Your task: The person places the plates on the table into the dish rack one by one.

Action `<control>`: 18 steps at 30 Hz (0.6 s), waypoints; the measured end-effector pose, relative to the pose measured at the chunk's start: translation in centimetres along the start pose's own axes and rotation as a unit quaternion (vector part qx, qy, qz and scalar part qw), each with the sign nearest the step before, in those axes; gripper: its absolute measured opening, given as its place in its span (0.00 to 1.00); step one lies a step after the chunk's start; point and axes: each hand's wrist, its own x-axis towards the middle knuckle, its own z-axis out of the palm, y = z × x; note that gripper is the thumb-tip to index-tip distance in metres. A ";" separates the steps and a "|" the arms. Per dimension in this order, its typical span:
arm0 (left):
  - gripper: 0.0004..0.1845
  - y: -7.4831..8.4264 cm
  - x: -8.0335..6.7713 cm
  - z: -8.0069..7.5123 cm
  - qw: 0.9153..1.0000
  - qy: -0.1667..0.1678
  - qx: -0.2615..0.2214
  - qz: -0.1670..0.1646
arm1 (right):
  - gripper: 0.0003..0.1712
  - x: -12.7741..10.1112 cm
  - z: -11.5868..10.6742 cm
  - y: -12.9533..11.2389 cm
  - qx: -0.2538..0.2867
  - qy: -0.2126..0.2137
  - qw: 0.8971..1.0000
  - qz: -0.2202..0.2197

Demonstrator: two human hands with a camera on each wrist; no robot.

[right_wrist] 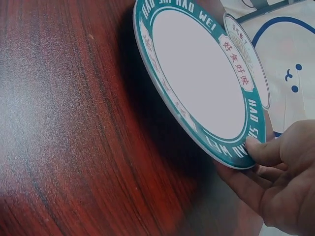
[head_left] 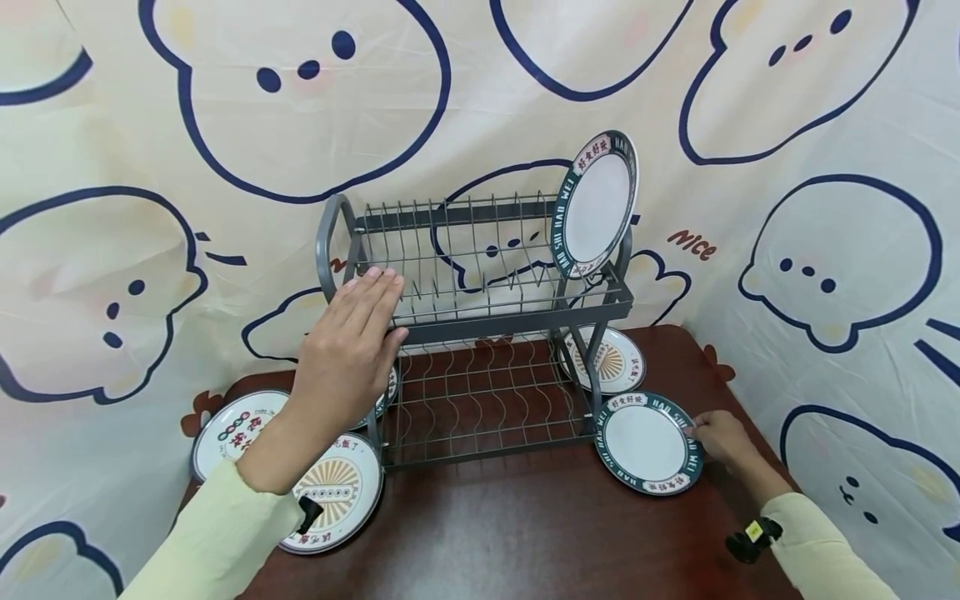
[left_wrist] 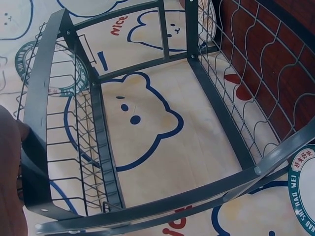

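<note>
A grey two-tier wire dish rack (head_left: 510, 321) stands on the dark wooden table (head_left: 525, 525). My left hand (head_left: 367, 308) lies flat with straight fingers on the front left of its upper tier; the left wrist view shows the rack frame (left_wrist: 98, 113) beside the hand (left_wrist: 10, 177). One green-rimmed white plate (head_left: 596, 204) stands upright at the right end of the upper tier. Another green-rimmed plate (head_left: 648, 442) is at the rack's right foot. My right hand (head_left: 696, 428) pinches its right rim. In the right wrist view the thumb is on the plate (right_wrist: 197, 83), fingers (right_wrist: 236, 177) beneath, that edge raised off the table (right_wrist: 59, 123).
An orange-sunburst plate (head_left: 611, 362) lies behind the rack's right leg. Two more plates (head_left: 225, 429) (head_left: 341, 492) lie at the table's left, and a third (head_left: 386, 392) is partly hidden by my left hand. A cartoon-printed cloth (head_left: 825, 250) hangs behind and beside the table.
</note>
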 end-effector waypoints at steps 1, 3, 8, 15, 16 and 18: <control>0.32 0.0 0.0 0.0 1.000 0.000 0.000 0.000 | 0.19 0.0 -0.2 0.1 0.000 0.002 1.000 -0.003; 0.32 0.0 0.0 0.1 1.000 0.000 0.000 0.000 | 0.19 -0.1 -0.6 0.3 0.003 0.006 1.000 -0.004; 0.32 0.0 0.0 0.1 1.000 0.001 0.001 0.003 | 0.20 -0.2 -1.8 0.6 0.024 0.005 1.000 0.017; 0.32 0.0 0.0 0.1 1.000 0.000 0.001 0.001 | 0.25 -0.6 -3.2 0.8 0.081 -0.005 0.996 0.042; 0.32 0.0 0.0 0.1 1.000 0.000 0.001 0.001 | 0.26 -0.7 -3.5 0.7 0.089 -0.008 0.995 0.046; 0.32 -0.1 0.0 0.1 1.000 0.000 0.000 0.000 | 0.29 -0.9 -4.1 0.6 0.099 -0.019 0.994 0.051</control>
